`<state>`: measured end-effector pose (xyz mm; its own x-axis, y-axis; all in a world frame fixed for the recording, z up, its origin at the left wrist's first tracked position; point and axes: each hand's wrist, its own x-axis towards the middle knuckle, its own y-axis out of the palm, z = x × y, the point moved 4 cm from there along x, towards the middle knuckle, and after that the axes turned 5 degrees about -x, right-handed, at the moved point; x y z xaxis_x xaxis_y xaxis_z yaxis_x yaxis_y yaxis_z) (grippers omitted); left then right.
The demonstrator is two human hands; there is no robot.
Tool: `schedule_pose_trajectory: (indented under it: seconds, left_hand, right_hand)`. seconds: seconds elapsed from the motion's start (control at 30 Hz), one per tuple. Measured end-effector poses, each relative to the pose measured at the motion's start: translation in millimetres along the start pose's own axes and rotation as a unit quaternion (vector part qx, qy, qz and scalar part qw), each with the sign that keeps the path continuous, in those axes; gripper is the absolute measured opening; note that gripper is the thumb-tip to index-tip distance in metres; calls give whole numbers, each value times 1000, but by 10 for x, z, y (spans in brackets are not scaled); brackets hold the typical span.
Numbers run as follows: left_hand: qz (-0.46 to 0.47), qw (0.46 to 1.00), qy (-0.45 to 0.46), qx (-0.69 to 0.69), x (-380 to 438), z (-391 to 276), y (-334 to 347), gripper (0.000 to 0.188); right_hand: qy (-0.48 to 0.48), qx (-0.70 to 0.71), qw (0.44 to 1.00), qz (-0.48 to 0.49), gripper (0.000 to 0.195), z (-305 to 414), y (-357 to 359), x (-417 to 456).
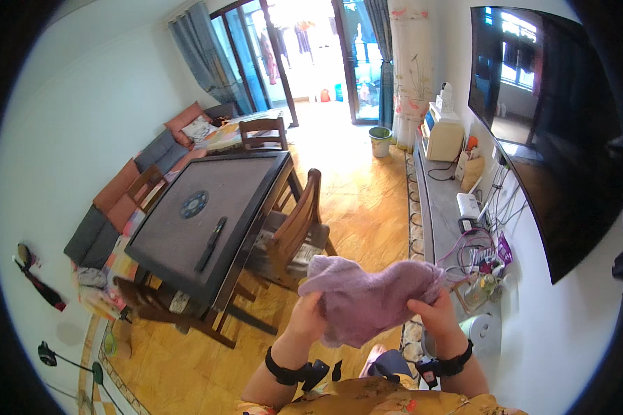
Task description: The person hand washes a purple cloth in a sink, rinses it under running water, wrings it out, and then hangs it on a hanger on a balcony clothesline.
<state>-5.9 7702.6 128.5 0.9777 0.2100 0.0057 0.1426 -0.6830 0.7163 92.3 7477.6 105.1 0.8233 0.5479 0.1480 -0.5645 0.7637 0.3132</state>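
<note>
A mauve cloth, bunched and sagging in the middle, hangs between my two hands in front of my body. My left hand grips its left side, with the fingers mostly hidden behind the fabric. At the right side my right hand pinches the cloth, the thumb lying over its front. Each wrist wears a black strap with a small device on it. Below the cloth, part of a bare foot shows on the floor.
A dark-framed table with wooden chairs stands to the left, a sofa behind it. Along the right wall runs a low grey ledge with cables, a router and jars under a television. A bin stands by the sliding door.
</note>
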Motion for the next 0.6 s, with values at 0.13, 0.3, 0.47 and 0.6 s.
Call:
schedule_pose_trajectory:
  seconds: [0.13, 0.3, 0.47, 0.6]
  left_hand:
    - [68, 995, 36, 63, 1292, 65, -223, 42]
    - [44, 998, 22, -26, 2913, -130, 5, 35]
    - [-42, 996, 42, -72, 4589, -440, -88, 31]
    - [-15, 993, 58, -97, 5795, -437, -265, 34]
  right_hand:
    - [27, 4, 1000, -10, 52, -208, -418, 1127]
    - [79, 10, 997, 23, 46, -309, -838, 2758]
    - [48, -101, 993, 49, 29, -75, -1023, 4233]
    - [-58, -300, 950, 63, 24, -399, -1497, 5546]
